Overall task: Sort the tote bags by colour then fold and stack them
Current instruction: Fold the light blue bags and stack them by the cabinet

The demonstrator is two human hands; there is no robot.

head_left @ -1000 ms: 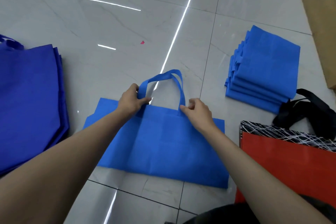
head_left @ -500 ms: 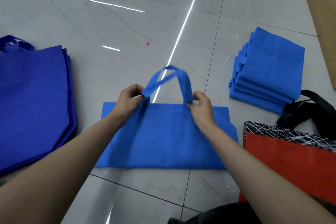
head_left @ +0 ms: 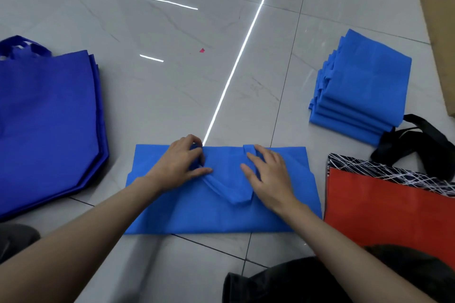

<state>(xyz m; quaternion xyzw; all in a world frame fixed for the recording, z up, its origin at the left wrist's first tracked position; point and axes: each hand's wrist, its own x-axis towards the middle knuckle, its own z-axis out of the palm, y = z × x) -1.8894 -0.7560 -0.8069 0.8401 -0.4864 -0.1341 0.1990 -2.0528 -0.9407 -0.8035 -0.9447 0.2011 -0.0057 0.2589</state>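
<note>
The light blue bag (head_left: 221,214) is laid folded on the floor (head_left: 172,93) beneath both grips; its handle (head_left: 231,192) is pinched by the curled left grip (head_left: 179,165) and pressed down by the flat-fingered right grip (head_left: 268,177).

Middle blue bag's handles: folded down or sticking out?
Folded down: handles lie flat on the bag, left hand gripping, right hand pressing them.

tote (head_left: 209,219) blue; pile (head_left: 49,118) darker blue; bag (head_left: 381,216) red

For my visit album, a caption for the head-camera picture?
Left hand holds, right hand presses the handles down onto a light blue tote bag; folded stack nearby.
</note>
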